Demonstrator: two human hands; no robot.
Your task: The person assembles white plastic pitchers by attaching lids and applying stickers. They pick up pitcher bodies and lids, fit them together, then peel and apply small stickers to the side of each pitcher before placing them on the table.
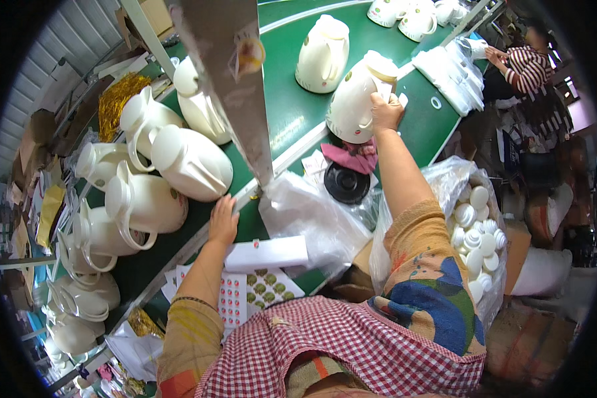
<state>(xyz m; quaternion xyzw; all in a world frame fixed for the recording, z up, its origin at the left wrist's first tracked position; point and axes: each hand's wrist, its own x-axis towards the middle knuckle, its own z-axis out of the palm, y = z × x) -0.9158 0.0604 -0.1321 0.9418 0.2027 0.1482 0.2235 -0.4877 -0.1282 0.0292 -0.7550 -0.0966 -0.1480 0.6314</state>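
My right hand [387, 111] is closed round the handle of a cream vacuum jug [351, 99], which stands tilted on the green work surface [289, 126]. Just behind it is a second cream jug [322, 54]. With fingers stretched out, my left hand [223, 220] rests at the pale metal rail [196, 240], close to the base of another cream jug [192, 164] lying over on its side. Between my arms lie sheets of small stickers [233, 292], a white strip of paper [266, 254], a pink cloth [349, 158] and a black round part [347, 184].
A metal post [235, 86] rises between the two groups of jugs. Several more jugs [146, 205] crowd the left side. At right are a bag of white lids [477, 239] and stacked clear plastic bags [450, 78]. A person in a striped top [528, 69] works beyond.
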